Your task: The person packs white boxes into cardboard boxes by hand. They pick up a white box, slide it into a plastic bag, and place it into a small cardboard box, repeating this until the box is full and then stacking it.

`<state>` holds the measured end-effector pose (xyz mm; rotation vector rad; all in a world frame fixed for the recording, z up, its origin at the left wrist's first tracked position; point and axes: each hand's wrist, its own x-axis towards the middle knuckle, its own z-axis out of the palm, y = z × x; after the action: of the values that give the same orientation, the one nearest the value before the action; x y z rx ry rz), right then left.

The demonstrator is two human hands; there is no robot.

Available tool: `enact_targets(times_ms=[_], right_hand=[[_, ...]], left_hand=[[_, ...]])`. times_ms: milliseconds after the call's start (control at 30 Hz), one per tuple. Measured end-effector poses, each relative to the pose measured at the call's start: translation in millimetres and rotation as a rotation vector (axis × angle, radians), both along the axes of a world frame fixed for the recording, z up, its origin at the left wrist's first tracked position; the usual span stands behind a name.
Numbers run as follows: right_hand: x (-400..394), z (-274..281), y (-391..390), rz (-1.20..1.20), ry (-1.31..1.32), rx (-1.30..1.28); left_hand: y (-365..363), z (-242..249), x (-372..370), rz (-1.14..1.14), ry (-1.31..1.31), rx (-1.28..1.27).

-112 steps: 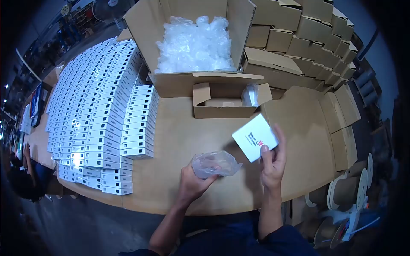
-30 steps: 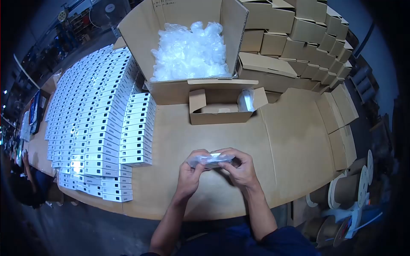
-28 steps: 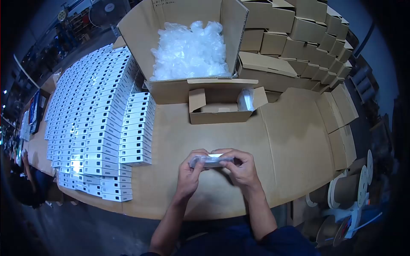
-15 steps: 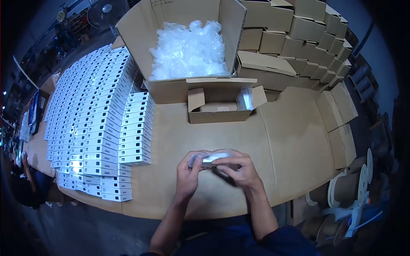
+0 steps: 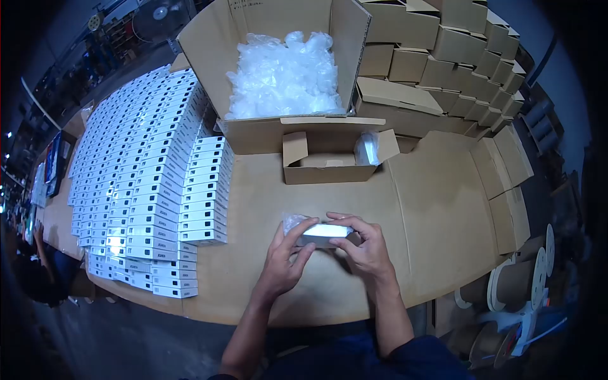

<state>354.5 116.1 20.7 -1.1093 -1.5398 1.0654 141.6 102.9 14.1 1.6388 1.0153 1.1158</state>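
A small white box (image 5: 326,230) is held level above the front of the table, with clear plastic wrap (image 5: 292,221) bunched at its left end. My left hand (image 5: 283,261) is closed on the left end, fingers over the far edge and thumb at the near side. At the right end, my right hand (image 5: 367,248) pinches the box between fingers and thumb. Just beyond both hands stands an open brown carton (image 5: 326,175), flaps raised. A plastic-wrapped package (image 5: 366,151) is inside the carton, at its right end.
Stacked white boxes (image 5: 152,209) fill the table's left side. A large cardboard box (image 5: 202,50) holds clear plastic bags (image 5: 285,76) at the back. Brown cartons (image 5: 415,28) are piled back right. Cable reels (image 5: 513,285) stand right of the table, and a person's arm (image 5: 41,244) shows far left.
Both hands have turned the box so its bright white face shows more clearly. Plastic now gathers at its left end, and the fingers have shifted along the edges.
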Motion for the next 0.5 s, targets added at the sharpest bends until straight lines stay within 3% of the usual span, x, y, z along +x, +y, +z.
enact_targets(times_ms=[33, 167, 267, 500], right_hand=[[-1, -1, 0, 0.009, 0.000, 0.016], [2, -5, 3, 0.048, -0.103, 0.123], [2, 0, 6, 0.044, -0.089, 0.221], [9, 29, 9, 0.046, -0.434, 0.316]], left_hand=[[0, 9, 0, -0.015, 0.125, 0.011], [7, -7, -2, -0.034, -0.138, -0.136], [11, -12, -6, -0.058, -0.144, -0.168], [32, 3, -18, -0.127, 0.016, -0.143]])
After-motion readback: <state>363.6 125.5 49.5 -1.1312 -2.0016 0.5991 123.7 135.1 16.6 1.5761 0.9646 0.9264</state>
